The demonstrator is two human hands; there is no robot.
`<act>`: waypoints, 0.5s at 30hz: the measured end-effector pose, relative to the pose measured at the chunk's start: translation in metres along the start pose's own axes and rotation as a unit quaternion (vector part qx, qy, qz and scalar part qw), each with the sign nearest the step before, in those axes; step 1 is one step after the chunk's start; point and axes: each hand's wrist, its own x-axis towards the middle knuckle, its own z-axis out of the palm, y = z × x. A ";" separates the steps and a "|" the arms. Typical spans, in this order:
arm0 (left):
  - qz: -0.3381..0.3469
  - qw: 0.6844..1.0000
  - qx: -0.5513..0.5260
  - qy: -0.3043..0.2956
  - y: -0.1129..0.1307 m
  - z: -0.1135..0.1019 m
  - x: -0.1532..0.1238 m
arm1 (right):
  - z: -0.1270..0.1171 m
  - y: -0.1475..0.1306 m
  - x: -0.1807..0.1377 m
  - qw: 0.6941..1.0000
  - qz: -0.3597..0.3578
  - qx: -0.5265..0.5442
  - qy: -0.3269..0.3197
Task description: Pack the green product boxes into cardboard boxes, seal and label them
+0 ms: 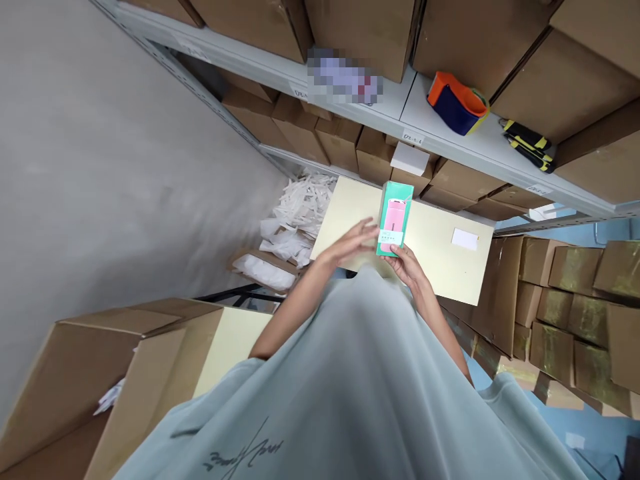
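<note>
A green box (407, 199) with a picture of a pink tumbler on its front stands upright above the pale yellow table (440, 263). My right hand (406, 265) grips it by its lower end, the thumb lying across the front. To the left of the box is my left hand (354, 241), its fingers stretched out towards the box's side. Whether those fingertips touch the box I cannot tell. A white slip of paper (465, 239) lies on the table's right part.
Shelves (345, 100) of cardboard boxes run behind the table, holding an orange and navy tape roll or band (457, 107) and yellow-black utility knives (529, 143). White packing material (305, 207) piles up at left. Stacked cartons (555, 300) stand right; an open carton (100, 340) is lower left.
</note>
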 end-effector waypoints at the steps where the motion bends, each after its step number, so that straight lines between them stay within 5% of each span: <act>1: -0.011 0.999 -0.021 -0.026 -0.009 0.005 -0.009 | 0.000 -0.001 0.004 1.000 -0.002 0.013 -0.001; 9: -0.034 0.999 -0.022 0.024 -0.024 0.022 -0.015 | -0.008 0.000 0.012 0.999 0.004 0.016 -0.029; 15: 0.013 0.995 -0.014 0.101 -0.037 0.027 -0.009 | -0.036 -0.017 0.018 0.972 0.015 -0.234 -0.010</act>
